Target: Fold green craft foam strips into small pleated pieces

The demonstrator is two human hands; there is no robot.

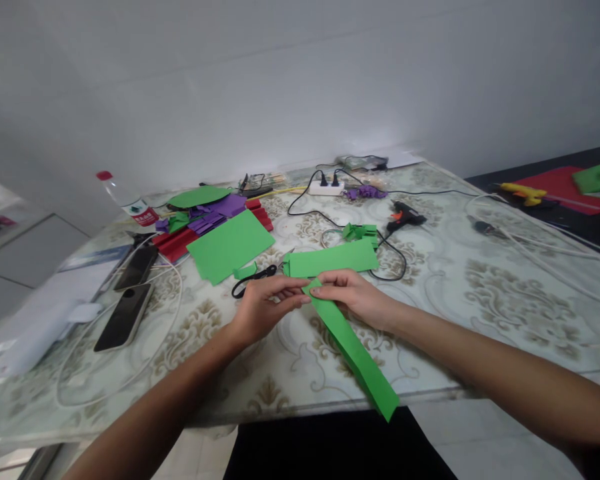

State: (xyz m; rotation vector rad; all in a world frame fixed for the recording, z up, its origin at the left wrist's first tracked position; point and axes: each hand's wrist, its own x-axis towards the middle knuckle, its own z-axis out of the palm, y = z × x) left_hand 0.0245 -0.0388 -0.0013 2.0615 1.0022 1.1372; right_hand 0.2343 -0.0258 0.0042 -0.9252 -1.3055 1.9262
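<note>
A long green paper strip, creased along its length, slants from my fingers down past the table's front edge. My right hand pinches its upper end between thumb and fingers. At the same end, my left hand closes thumb and fingertips on the strip's corner. Just beyond my hands lies a wider green paper piece. Black-handled scissors rest behind my left hand, their blades partly hidden by paper. A large green sheet lies to the left of that.
Red, purple and green paper pieces are heaped at the back left near a bottle. Two phones and looping white cables lie left. A power strip, black glue gun and cords occupy the back. A yellow glue gun sits far right.
</note>
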